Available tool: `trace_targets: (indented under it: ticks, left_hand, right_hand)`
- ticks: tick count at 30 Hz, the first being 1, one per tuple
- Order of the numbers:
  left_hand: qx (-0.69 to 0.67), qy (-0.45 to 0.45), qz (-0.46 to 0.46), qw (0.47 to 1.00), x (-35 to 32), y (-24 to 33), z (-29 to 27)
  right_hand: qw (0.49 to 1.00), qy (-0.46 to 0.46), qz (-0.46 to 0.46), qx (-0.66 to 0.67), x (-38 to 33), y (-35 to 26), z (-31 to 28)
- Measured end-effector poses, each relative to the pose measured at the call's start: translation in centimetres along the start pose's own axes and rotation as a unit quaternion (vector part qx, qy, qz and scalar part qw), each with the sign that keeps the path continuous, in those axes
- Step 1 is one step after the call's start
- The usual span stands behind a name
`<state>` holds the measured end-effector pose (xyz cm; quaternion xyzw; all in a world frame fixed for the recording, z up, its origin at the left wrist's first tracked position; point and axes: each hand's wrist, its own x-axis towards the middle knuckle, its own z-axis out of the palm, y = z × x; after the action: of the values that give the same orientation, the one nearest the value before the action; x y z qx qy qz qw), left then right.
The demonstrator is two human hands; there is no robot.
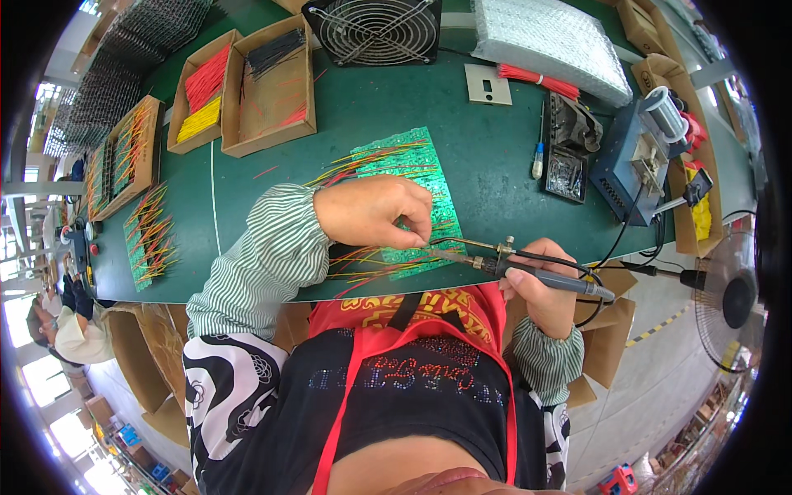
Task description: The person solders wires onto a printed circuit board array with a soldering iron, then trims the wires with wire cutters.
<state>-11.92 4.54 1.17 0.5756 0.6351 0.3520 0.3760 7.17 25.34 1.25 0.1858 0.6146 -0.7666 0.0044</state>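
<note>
- Left hand point(375, 210): grip pinched, fingertips pressing on the green board point(412, 194) with its wires.
- Right hand point(540, 285): grip closed around the soldering iron point(528, 272), tip at board's near edge.
- Board lies flat on the table point(495, 157), near its front edge.

Head-worn fisheye, close, downward over workbench point(495, 148)

Your green-topped bench point(495, 165) carries a green circuit board point(412, 177) bristling with red and yellow wires, right at the near edge. Behind it you've got two cardboard boxes of cut wires point(243, 87), a black fan point(375, 29) and bubble wrap point(549, 37). Off right sit a soldering station point(631, 161), a small screwdriver point(539, 157) and a grey plate point(487, 84).
</note>
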Motion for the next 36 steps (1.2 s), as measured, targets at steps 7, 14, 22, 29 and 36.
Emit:
trace_targets:
  ticks: [7, 14, 22, 29, 36]
  left_hand:
    - [0.019, -0.005, 0.007, 1.0, 0.5, -0.1, -1.0]
    - [-0.005, -0.017, 0.012, 1.0, 0.3, -0.3, -0.7]
    - [0.019, -0.008, -0.032, 0.999, -0.3, 1.4, -1.0]
    - [-0.016, -0.007, -0.027, 0.999, -0.2, 0.6, -1.0]
    - [-0.008, -0.001, -0.06, 0.998, 0.1, 1.0, -1.5]
  right_hand:
    - [1.0, -0.005, 0.001, 0.011, 1.1, 0.0, -0.5]
    - [1.0, -0.011, 0.002, 0.024, 0.8, 0.1, -0.4]
    - [0.999, -0.023, -0.005, 0.034, 0.3, 0.2, 0.0]
    - [1.0, 0.002, -0.011, 0.001, 1.0, -0.1, -0.7]
    - [0.998, 0.04, -0.017, 0.052, 1.1, 0.5, -1.3]
